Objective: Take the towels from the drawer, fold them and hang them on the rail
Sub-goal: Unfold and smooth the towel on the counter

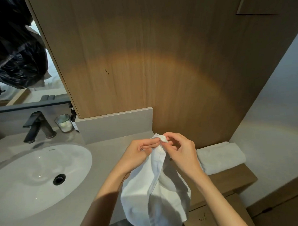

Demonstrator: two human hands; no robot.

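Observation:
A white towel (156, 197) hangs in front of me over the right end of the counter, bunched at its top edge. My left hand (139, 152) pinches that top edge from the left. My right hand (180, 149) pinches the towel's corner from the right, close against the left hand. A second white towel (220, 156), folded, lies on a wooden ledge at the right. No rail and no drawer can be made out.
A grey counter (99, 165) holds a white oval basin (37, 177) with a dark tap (37, 125) at the left. A glass jar (63, 123) and a dark bottle (73, 115) stand by the mirror (25, 66). A wood-panelled wall (151, 62) faces me; cardboard boxes (216, 217) sit at lower right.

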